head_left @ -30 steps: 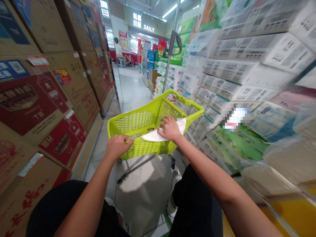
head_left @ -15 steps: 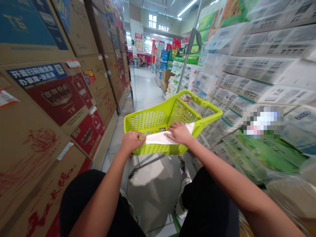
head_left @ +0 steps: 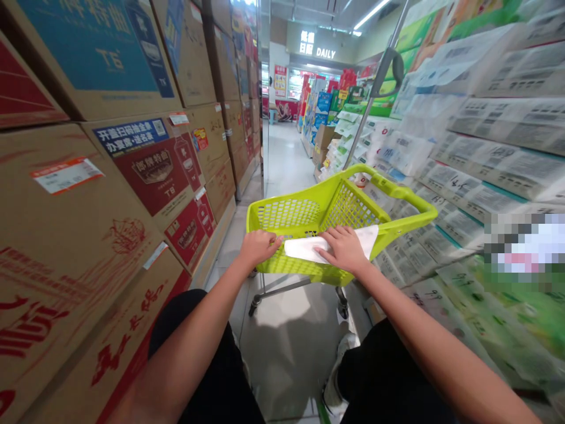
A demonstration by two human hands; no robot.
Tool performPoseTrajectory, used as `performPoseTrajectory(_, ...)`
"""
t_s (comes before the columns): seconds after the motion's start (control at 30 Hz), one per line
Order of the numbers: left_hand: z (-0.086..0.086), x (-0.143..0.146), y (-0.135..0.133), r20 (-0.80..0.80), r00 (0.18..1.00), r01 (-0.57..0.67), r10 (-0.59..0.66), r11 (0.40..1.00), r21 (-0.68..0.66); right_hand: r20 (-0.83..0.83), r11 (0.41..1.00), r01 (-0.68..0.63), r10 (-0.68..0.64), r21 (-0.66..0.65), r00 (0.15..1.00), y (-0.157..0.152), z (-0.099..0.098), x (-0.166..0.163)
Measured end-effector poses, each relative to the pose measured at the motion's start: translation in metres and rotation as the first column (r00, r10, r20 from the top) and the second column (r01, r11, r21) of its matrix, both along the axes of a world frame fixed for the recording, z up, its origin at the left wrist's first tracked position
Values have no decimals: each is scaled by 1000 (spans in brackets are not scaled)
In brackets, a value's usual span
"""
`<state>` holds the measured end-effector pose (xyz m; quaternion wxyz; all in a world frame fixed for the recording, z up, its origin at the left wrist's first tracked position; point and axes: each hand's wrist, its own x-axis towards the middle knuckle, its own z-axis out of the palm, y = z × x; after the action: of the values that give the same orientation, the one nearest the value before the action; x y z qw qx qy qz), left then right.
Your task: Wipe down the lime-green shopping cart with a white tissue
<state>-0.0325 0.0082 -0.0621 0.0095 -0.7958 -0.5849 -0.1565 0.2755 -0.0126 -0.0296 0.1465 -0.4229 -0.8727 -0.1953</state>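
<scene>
A lime-green plastic shopping cart (head_left: 309, 212) stands in the aisle just ahead of my knees. My left hand (head_left: 258, 246) is curled over the cart's near rim. My right hand (head_left: 344, 248) rests palm down, fingers together, on a white sheet (head_left: 368, 238) that lies across the same rim. A grey pull handle (head_left: 388, 73) on a metal pole rises from the far side of the cart.
Stacked cardboard boxes (head_left: 110, 194) with red and blue prints wall the left side of the narrow aisle. Wrapped tissue packs (head_left: 485, 153) fill the right side down to the floor. The tiled floor (head_left: 286, 159) runs ahead to more displays under a "DAILY" sign (head_left: 320, 50).
The view has swung to the left, so the cart and my hands now sit further right in the picture. Both hands keep their places on the cart's rim and the white sheet.
</scene>
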Motion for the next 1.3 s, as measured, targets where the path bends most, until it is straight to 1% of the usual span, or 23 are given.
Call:
performPoseTrajectory(0.07, 0, -6, 13, -18, 1000, 0, 1, 1000, 17, -28, 1000, 6, -6, 14, 1000, 12, -3, -6)
performPoseTrajectory(0.17, 1, -7, 32, -47, 997, -55, 56, 998, 18, -86, 994, 100, -95, 53, 992, 32, -8, -18)
performPoseTrajectory(0.23, 5, -2, 42, -79, 987, -140, 140, 990, -7, -130, 983, 166, -155, 78, 979, 45, -11, -27)
performPoseTrajectory(0.33, 10, 12, 52, -122, 935, -342, 334, 938, -50, -165, 971, 227, -213, 77, 963, 63, -11, -36)
performPoseTrajectory(0.4, 11, 21, 59, -114, 920, -384, 376, 921, -65, -173, 965, 258, -245, 55, 954, 75, -10, -39)
performPoseTrajectory(0.47, 9, 26, 65, -74, 913, -407, 402, 912, -61, -191, 960, 277, -267, 30, 945, 86, -11, -41)
performPoseTrajectory(0.53, 5, 28, 70, -18, 904, -426, 426, 903, -52, -213, 966, 258, -249, 12, 945, 96, -15, -45)
performPoseTrajectory(0.6, -1, 27, 73, 39, 909, -414, 415, 909, -44, -234, 981, 195, -189, 2, 954, 104, -22, -50)
performPoseTrajectory(0.63, -5, 26, 73, 64, 919, -387, 389, 921, -34, -245, 988, 155, -150, 2, 958, 107, -25, -52)
performPoseTrajectory(0.77, -17, 16, 70, 125, 971, -215, 204, 973, 80, -295, 999, 34, -23, 32, 955, 117, -34, -52)
performPoseTrajectory(0.83, -21, 12, 69, 127, 983, -144, 129, 982, 119, -291, 1000, 7, 2, 29, 957, 120, -33, -49)
performPoseTrajectory(0.9, -22, 8, 69, 133, 987, -104, 87, 986, 128, -263, 1000, 7, -2, 17, 965, 121, -31, -45)
performPoseTrajectory(0.97, -23, 6, 69, 148, 985, -111, 92, 985, 130, -234, 1000, 12, -7, 18, 972, 118, -29, -45)
performPoseTrajectory(1.1, -22, 4, 64, 183, 968, -202, 174, 969, 144, -209, 1000, -16, 20, 19, 978, 113, -28, -48)
performPoseTrajectory(1.17, -21, 2, 62, 191, 963, -218, 189, 965, 145, -217, 999, 19, -12, 30, 976, 116, -26, -42)
performPoseTrajectory(1.23, -19, -2, 61, 189, 963, -219, 192, 966, 137, -261, 991, 119, -100, 58, 960, 124, -24, -27)
performPoseTrajectory(1.3, -17, -5, 62, 187, 964, -216, 191, 968, 125, -323, 969, 232, -194, 85, 926, 134, -21, -7)
